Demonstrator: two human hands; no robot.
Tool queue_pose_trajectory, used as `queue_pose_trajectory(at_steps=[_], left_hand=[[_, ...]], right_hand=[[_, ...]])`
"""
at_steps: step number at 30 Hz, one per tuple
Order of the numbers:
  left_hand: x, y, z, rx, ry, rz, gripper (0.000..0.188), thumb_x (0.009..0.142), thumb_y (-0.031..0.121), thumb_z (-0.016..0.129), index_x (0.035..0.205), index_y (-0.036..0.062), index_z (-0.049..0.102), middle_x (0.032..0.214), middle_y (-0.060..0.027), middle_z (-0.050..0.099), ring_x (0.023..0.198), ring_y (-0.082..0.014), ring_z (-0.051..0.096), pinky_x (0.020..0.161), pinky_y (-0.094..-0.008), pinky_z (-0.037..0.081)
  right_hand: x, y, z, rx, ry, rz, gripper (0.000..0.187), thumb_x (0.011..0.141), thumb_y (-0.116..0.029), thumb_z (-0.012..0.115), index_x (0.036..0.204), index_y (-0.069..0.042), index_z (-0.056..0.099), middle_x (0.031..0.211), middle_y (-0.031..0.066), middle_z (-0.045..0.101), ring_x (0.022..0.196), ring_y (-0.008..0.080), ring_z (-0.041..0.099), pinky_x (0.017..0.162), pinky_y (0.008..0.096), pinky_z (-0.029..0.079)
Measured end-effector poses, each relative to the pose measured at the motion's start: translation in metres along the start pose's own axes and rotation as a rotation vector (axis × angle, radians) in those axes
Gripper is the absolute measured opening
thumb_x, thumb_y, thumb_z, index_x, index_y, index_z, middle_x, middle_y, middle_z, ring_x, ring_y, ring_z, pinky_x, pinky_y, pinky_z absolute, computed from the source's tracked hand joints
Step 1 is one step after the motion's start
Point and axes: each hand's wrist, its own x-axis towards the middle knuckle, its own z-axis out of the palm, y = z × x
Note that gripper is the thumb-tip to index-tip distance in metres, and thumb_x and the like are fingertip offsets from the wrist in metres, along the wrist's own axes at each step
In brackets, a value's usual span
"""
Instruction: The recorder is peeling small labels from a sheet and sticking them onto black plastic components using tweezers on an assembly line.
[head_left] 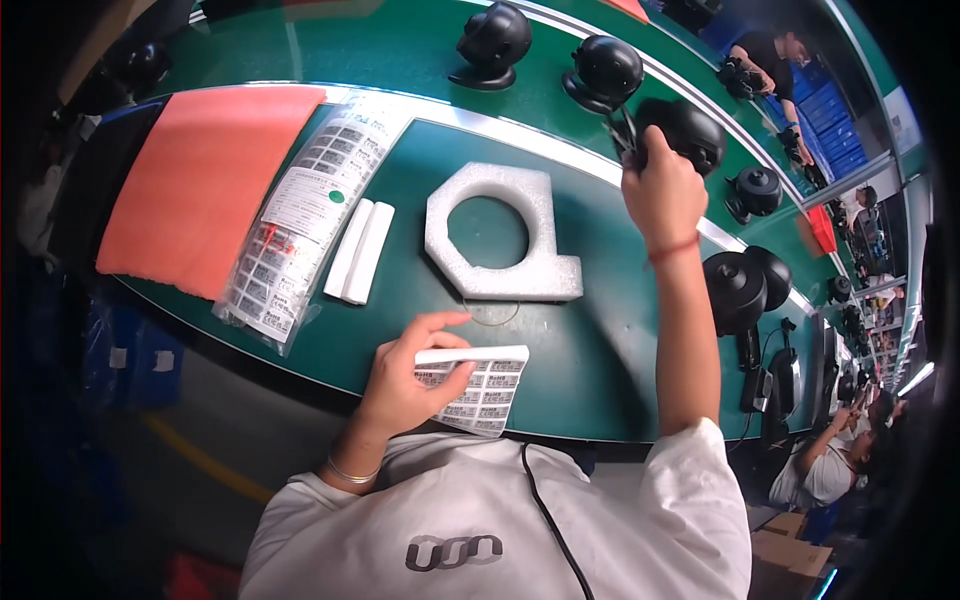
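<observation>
My left hand pinches a sheet of printed labels near the front edge of the green table; the sheet's upper edge is folded or rolled over, showing white. My right hand is stretched out to the far right, closed around a slim dark tool with metal edges, its exact kind unclear. Just beyond that hand stands a round black device; whether they touch is unclear. Between my hands lies a white foam block with a large round hole. A thin rubber band rests beside it.
Two white rolls lie left of the foam. Further left are a plastic-wrapped pack of label sheets and an orange foam sheet. Black devices stand along the far green line. A black device and cables sit at right. Other people work beyond.
</observation>
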Motion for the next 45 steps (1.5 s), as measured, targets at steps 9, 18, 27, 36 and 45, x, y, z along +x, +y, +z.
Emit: queue_pose_trajectory(at_steps=[9, 18, 27, 36, 45], left_hand=[[0.005, -0.001, -0.005, 0.001, -0.039, 0.021, 0.035, 0.077, 0.001, 0.072, 0.110, 0.0019, 0.060, 0.085, -0.0103, 0.070, 0.077, -0.0145, 0.069, 0.068, -0.0263, 0.053], [0.002, -0.005, -0.007, -0.050, -0.055, -0.010, 0.033, 0.076, 0.003, 0.073, 0.107, 0.0015, 0.061, 0.087, -0.0122, 0.070, 0.079, -0.0184, 0.070, 0.070, -0.0285, 0.055], [0.002, -0.006, -0.007, -0.047, -0.043, 0.004, 0.030, 0.076, 0.002, 0.072, 0.105, -0.0004, 0.062, 0.089, -0.0131, 0.070, 0.083, -0.0196, 0.070, 0.072, -0.0286, 0.055], [0.003, 0.001, -0.007, -0.026, -0.008, -0.048, 0.030, 0.075, -0.001, 0.072, 0.103, -0.0019, 0.062, 0.085, -0.0117, 0.070, 0.080, -0.0124, 0.067, 0.070, -0.0252, 0.053], [0.002, 0.001, -0.003, 0.041, -0.007, -0.042, 0.027, 0.078, 0.005, 0.073, 0.104, 0.0015, 0.064, 0.088, -0.0127, 0.070, 0.082, -0.0166, 0.070, 0.071, -0.0276, 0.054]], right_hand=[[0.079, 0.114, 0.143, -0.446, -0.242, 0.272, 0.025, 0.095, -0.017, 0.040, 0.099, -0.010, 0.064, 0.089, 0.0107, 0.072, 0.081, 0.0272, 0.071, 0.066, 0.0391, 0.056], [0.111, 0.036, 0.164, -0.107, -0.479, 0.114, 0.039, 0.082, -0.021, 0.054, 0.119, -0.009, 0.055, 0.104, 0.0243, 0.066, 0.098, 0.0384, 0.065, 0.084, 0.0476, 0.052], [0.125, 0.052, 0.137, -0.287, -0.297, 0.095, 0.020, 0.081, -0.020, 0.062, 0.095, -0.007, 0.067, 0.091, 0.0175, 0.070, 0.086, 0.0331, 0.069, 0.074, 0.0432, 0.056], [0.157, 0.081, 0.097, -0.264, -0.243, -0.104, 0.027, 0.082, -0.028, 0.062, 0.102, -0.010, 0.056, 0.091, 0.0190, 0.067, 0.086, 0.0370, 0.065, 0.072, 0.0476, 0.051], [0.157, 0.115, 0.137, -0.156, -0.336, 0.171, 0.047, 0.081, -0.051, 0.066, 0.107, -0.013, 0.056, 0.098, 0.0156, 0.068, 0.093, 0.0350, 0.066, 0.076, 0.0454, 0.053]])
